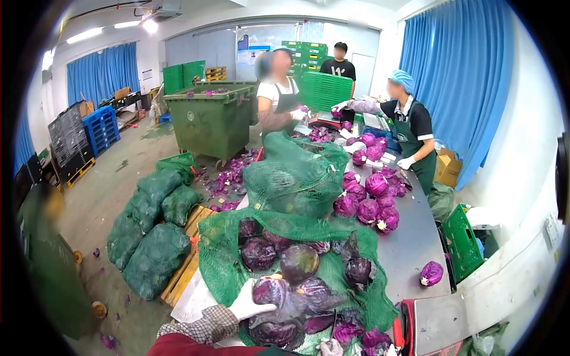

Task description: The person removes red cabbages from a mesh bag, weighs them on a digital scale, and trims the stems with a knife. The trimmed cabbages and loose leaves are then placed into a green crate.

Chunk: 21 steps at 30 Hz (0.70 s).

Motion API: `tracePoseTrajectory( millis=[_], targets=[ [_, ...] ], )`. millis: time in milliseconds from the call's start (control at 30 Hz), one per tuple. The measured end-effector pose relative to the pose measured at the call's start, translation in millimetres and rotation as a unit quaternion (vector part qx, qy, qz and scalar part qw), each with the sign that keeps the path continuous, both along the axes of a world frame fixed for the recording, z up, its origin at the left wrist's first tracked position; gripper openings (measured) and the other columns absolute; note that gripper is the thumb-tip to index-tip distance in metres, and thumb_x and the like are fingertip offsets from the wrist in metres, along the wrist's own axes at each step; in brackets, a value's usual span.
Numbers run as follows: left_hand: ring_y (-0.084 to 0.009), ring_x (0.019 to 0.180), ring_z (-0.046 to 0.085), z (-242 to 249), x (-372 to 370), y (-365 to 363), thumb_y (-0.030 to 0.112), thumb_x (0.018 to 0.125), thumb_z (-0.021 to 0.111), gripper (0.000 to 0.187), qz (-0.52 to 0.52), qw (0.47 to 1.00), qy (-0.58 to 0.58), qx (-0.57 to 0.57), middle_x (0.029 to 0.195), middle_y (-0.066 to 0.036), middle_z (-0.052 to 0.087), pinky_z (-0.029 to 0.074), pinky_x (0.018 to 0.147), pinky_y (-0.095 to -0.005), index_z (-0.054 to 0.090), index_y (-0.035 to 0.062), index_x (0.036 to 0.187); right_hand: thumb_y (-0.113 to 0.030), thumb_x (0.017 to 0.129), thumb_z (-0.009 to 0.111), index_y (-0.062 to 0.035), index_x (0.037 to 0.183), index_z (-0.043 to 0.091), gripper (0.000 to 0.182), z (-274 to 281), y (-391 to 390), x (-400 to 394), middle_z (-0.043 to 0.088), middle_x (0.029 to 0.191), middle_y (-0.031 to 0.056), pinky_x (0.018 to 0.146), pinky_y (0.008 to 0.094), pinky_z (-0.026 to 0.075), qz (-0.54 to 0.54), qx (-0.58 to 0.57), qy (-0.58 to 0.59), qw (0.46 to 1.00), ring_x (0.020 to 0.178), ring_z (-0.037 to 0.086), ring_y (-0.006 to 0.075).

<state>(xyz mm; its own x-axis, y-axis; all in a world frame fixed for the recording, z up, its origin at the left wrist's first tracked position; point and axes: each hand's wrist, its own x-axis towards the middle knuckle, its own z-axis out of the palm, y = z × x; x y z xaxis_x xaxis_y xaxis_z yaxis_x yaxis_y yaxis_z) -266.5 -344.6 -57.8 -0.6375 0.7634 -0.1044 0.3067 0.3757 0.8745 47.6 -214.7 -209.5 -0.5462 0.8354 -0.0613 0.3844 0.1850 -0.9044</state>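
Near the bottom, an open green mesh sack point(222, 252) spreads over the table with several red cabbages inside. My left hand point(250, 302), in a white glove with a checkered sleeve, presses against the left side of a red cabbage point(271, 291). Its thumb lies across the front of that head and the fingers reach up its side. Only part of my right hand point(330, 347), gloved, shows at the bottom edge, close to loose purple leaves point(347, 332); its grip is hidden. A darker cabbage point(299, 262) lies farther in on the mesh.
Another full green sack point(291, 178) stands behind the open one. Trimmed cabbages point(367, 210) are grouped on the metal table point(409, 249). Two co-workers point(409, 118) handle cabbages across the table; a third person point(339, 65) stands behind. Filled sacks point(155, 255) lie on a pallet at left, near a green bin point(208, 127).
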Motion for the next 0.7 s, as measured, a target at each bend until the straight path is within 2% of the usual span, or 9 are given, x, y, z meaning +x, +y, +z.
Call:
tracePoseTrajectory(
  millis=[100,133,167,233,300,400,500,533,700],
  targets=[
    [-0.0247,0.123,0.049,-18,20,-26,0.032,0.078,0.079,0.098,0.08,0.948,-0.295,0.092,0.134,-0.02,0.048,0.037,0.107,-0.0379,0.018,-0.0091,0.143,-0.026,0.09,0.061,-0.0049,0.104,0.061,0.025,-12,-2,5,0.064,0.08,0.0094,0.064,0.033,0.047,-0.021,0.04,-0.002,0.999,0.069,0.059,0.0195],
    [-0.0253,0.127,0.045,-17,31,-36,0.031,0.076,0.08,0.103,0.004,0.947,-0.313,0.075,0.139,-0.021,0.042,0.035,0.109,-0.0383,0.013,-0.009,0.144,-0.025,0.089,0.062,-0.0045,0.104,0.061,0.026,3,-4,8,0.064,0.08,0.0098,0.066,0.033,0.048,-0.029,0.049,0.013,0.998,0.07,0.06,0.0202],
    [-0.026,0.131,0.042,-16,41,-47,0.03,0.075,0.081,0.108,-0.069,0.939,-0.331,0.059,0.145,-0.021,0.036,0.033,0.11,-0.0387,0.009,-0.0089,0.145,-0.026,0.09,0.062,-0.0053,0.104,0.061,0.025,-34,-3,13,0.064,0.078,0.0084,0.061,0.0319,0.047,-0.044,0.235,0.019,0.971,0.065,0.058,0.0179],
    [-0.0269,0.135,0.034,-14,67,-59,0.03,0.071,0.084,0.115,-0.12,0.991,0.034,0.039,0.147,-0.02,0.031,0.027,0.114,-0.0387,0.006,-0.0057,0.147,-0.026,0.091,0.062,-0.0071,0.103,0.061,0.023,20,-10,14,0.064,0.076,0.0053,0.051,0.0293,0.043,-0.02,-0.036,0.042,0.998,0.059,0.054,0.013],
    [-0.0331,0.135,0.036,-22,68,-51,0.047,0.064,0.085,0.114,-0.104,0.985,-0.098,0.097,0.144,-0.024,0.035,0.027,0.114,-0.0403,0.022,-0.0037,0.144,-0.026,0.091,0.06,-0.009,0.104,0.061,0.021,28,-18,14,0.063,0.075,0.0021,0.044,0.0259,0.038,-0.031,-0.128,0.064,0.989,0.054,0.051,0.0086],
    [-0.0365,0.13,0.039,3,79,-38,0.048,0.058,0.087,0.113,-0.13,0.972,0.172,0.099,0.136,-0.023,0.042,0.03,0.112,-0.0425,0.027,-0.0023,0.141,-0.024,0.091,0.059,-0.0091,0.108,0.059,0.023,54,-29,16,0.063,0.076,0.0019,0.045,0.0258,0.038,-0.037,-0.195,0.078,0.977,0.054,0.05,0.0089],
    [-0.0375,0.129,0.039,12,88,-33,0.048,0.056,0.087,0.116,-0.119,0.965,0.209,0.103,0.136,-0.023,0.041,0.03,0.111,-0.0427,0.026,-0.0021,0.141,-0.024,0.091,0.059,-0.0087,0.111,0.058,0.025,-42,-18,32,0.063,0.077,0.0026,0.045,0.0259,0.039,0.003,0.052,0.024,0.998,0.055,0.05,0.0095],
    [-0.0372,0.13,0.037,-8,91,-34,0.05,0.054,0.088,0.121,-0.053,0.987,0.116,0.094,0.137,-0.024,0.037,0.03,0.112,-0.0423,0.022,-0.0025,0.142,-0.024,0.092,0.058,-0.0083,0.113,0.057,0.026,-41,-22,35,0.064,0.08,0.0035,0.046,0.0261,0.039,0.01,0.136,0.016,0.99,0.057,0.051,0.01],
    [-0.0285,0.13,0.04,-61,76,-44,0.039,0.053,0.092,0.121,0.057,0.991,-0.085,0.087,0.14,-0.019,0.039,0.033,0.111,-0.0382,0.023,-0.0066,0.141,-0.025,0.093,0.056,-0.0127,0.114,0.055,0.024,3,-34,40,0.061,0.077,0.0017,0.039,0.0255,0.037,-0.012,-0.071,0.037,0.997,0.054,0.049,0.009]
  ],
)
